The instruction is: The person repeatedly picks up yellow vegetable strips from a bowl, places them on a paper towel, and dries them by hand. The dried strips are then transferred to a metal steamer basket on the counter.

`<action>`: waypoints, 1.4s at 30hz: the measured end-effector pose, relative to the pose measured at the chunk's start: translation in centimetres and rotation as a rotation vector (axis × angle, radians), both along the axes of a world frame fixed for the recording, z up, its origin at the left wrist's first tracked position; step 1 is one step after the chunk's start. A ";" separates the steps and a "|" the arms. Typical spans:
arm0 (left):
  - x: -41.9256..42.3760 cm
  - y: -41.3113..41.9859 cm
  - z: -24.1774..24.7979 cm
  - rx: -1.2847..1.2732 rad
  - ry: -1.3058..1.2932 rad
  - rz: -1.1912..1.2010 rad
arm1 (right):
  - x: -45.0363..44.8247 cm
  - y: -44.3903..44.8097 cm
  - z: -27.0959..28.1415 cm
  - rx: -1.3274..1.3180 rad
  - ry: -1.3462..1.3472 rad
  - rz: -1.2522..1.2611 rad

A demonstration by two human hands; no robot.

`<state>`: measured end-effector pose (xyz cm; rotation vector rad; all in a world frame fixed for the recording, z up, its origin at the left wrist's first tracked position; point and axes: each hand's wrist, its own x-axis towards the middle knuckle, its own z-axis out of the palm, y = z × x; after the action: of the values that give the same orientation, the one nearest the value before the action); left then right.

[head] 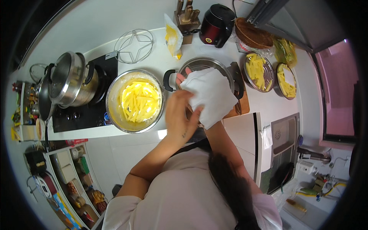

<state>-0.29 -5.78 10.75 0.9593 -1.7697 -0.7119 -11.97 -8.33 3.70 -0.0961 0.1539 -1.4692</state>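
A thin white sheet (214,95), cloth or paper, is spread over my right hand. Only the fingertips of my right hand (184,75) show past its left edge; the palm is hidden beneath. My left hand (181,110) has its thumb and fingers at the sheet's near left edge. Under both hands stands a wide steel pot or steamer tier (205,61) with black handles, its inside mostly covered from view. To the left, a large steel bowl (112,115) contains pale yellow sticks (141,100), apparently cut potato, coated in white powder.
A lidded steel steamer (76,89) occupies the black cooktop (83,119). Behind are a wire rack (135,46), an opened bag (173,38), a knife block (187,21) and a kettle (217,24). At right, two dishes hold more sticks (256,70); a wooden board (244,103) lies by the pot.
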 end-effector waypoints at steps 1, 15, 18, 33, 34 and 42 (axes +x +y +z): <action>0.5 -0.5 -0.1 0.048 -0.024 0.052 | 0.0 0.2 0.3 -0.044 -0.053 -0.025; -2.9 -1.1 -1.5 1.019 0.766 -0.215 | -5.1 4.4 -0.3 0.011 0.084 -0.278; -4.6 -1.2 -1.1 0.965 0.795 -0.296 | -7.8 5.8 -0.3 0.050 -0.007 -0.304; -15.0 1.4 -2.2 1.357 1.213 -0.883 | -21.5 10.4 6.0 0.318 0.465 0.075; -16.3 2.0 -3.3 1.364 1.154 -0.824 | -22.6 10.2 6.8 0.327 0.547 0.151; -22.7 3.9 -9.6 0.707 0.049 -0.531 | -28.2 10.5 3.6 0.077 1.907 -0.162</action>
<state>-23.00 -1.88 1.11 0.8940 -1.7643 -1.7631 -40.14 2.18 7.32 -1.4200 1.7500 -1.0448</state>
